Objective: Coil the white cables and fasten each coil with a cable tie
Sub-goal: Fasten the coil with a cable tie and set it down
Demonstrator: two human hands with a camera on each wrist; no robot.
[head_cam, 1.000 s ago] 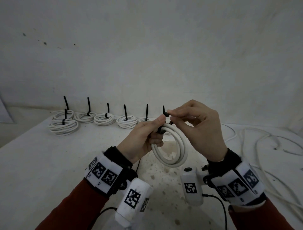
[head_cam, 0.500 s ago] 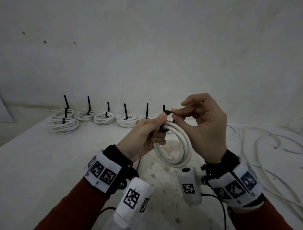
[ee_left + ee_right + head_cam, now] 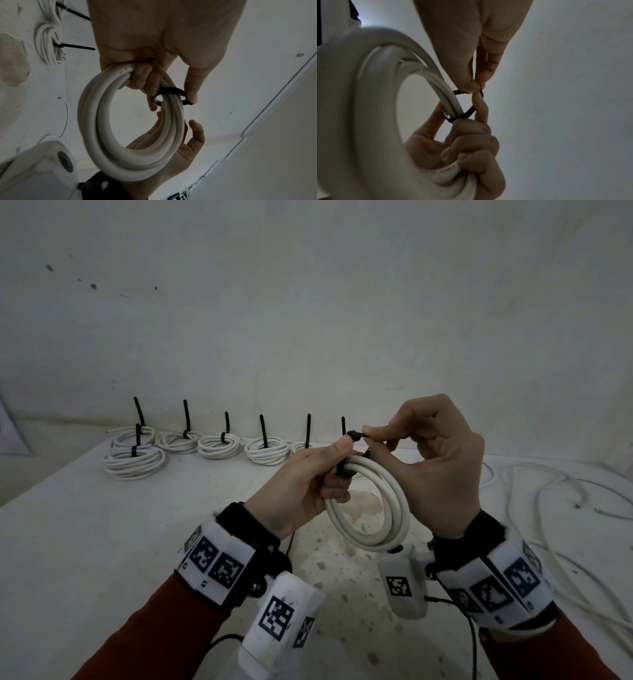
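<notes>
1. A person stands at a white table (image 3: 85,542) and holds a coil of white cable (image 3: 373,508) up in both hands, above the table's middle.
2. The left hand (image 3: 294,494) grips the coil at its upper left, fingers curled round the bundled strands, with the thumb pressed up against a black cable tie (image 3: 352,436).
3. The right hand (image 3: 431,467) pinches the tie's end between thumb and forefinger; its other fingers are raised and loosely bent, holding nothing.
4. In the left wrist view, the tie (image 3: 171,93) makes a loose loop round the strands, with a gap between band and cable. It looks threaded but not yet pulled tight.
5. Progress: seven finished coils (image 3: 219,445) lie near the back edge of the table on the left, one in front of the others, each bound with a black tie whose tail stands up.
6. Left to do: loose white cable (image 3: 548,494) sprawls uncoiled across the table's right side, so at least one more coil seems to remain after this one is tightened.
7. Writing: faint small print runs along the cable jacket in the right wrist view, too blurred to read. The wristbands (image 3: 214,563) carry black-and-white square code patterns, not words. No brand is visible.
</notes>
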